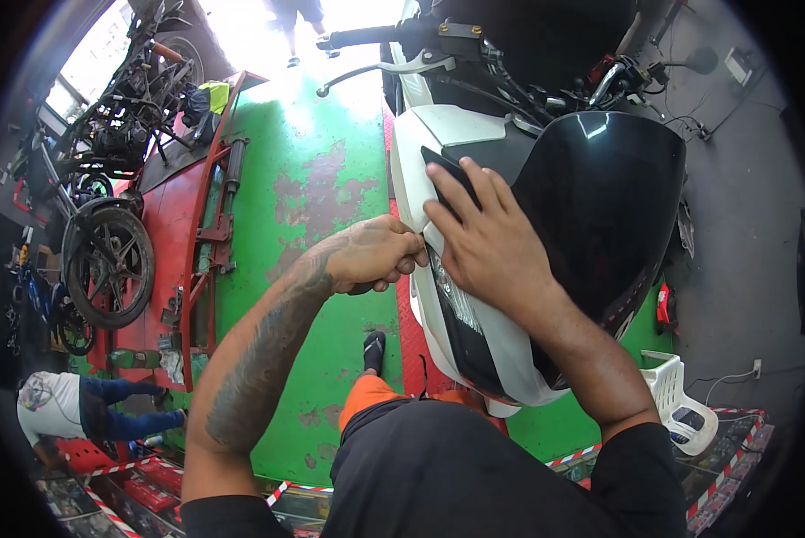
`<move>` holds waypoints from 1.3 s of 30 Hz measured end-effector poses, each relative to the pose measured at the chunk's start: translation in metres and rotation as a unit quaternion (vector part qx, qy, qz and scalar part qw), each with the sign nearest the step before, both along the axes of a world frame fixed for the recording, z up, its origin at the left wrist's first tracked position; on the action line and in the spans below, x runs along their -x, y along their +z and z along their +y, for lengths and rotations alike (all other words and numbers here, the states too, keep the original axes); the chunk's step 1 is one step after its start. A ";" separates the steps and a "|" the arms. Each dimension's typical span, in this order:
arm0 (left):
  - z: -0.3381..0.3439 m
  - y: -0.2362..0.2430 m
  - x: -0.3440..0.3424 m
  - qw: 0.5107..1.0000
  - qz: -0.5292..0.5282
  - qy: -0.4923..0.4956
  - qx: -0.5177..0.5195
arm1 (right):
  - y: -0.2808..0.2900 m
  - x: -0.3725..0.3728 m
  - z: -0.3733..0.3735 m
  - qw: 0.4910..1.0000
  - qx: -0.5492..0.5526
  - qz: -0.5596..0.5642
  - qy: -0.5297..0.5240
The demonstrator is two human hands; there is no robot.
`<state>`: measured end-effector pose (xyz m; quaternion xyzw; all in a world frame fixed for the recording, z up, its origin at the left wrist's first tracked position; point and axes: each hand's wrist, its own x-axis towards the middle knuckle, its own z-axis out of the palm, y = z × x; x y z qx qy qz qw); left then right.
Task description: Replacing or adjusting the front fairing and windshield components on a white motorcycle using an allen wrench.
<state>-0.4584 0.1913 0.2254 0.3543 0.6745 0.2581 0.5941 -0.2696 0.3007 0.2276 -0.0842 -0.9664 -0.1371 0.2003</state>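
Both hands (376, 255) (488, 238) on glossy scooter fairing (420, 152)

The left hand (371, 255) is curled into a fist against the edge of the white plastic front panel of a scooter (438, 143), seemingly closed on a small dark tool that is mostly hidden. The right hand (483, 238) lies flat, fingers spread, on the panel beside the glossy black curved windscreen (613, 197). Below lies the worn green painted floor (322, 161). To the left, a stripped motorcycle with a bare spoked wheel (107, 264) stands on a red metal lift (174, 224), and another person crouches (80, 403) nearby.
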 end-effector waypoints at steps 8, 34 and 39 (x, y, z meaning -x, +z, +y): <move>0.032 0.048 0.005 0.944 0.249 -0.218 0.021 | -0.056 -0.048 -0.042 0.998 0.026 -0.009 -0.058; 0.049 0.059 0.010 0.953 0.196 -0.209 0.097 | -0.082 -0.047 -0.053 0.998 0.014 -0.007 -0.056; 0.057 0.062 -0.003 0.877 0.366 -0.309 0.037 | -0.089 -0.047 -0.053 0.997 0.048 0.013 -0.057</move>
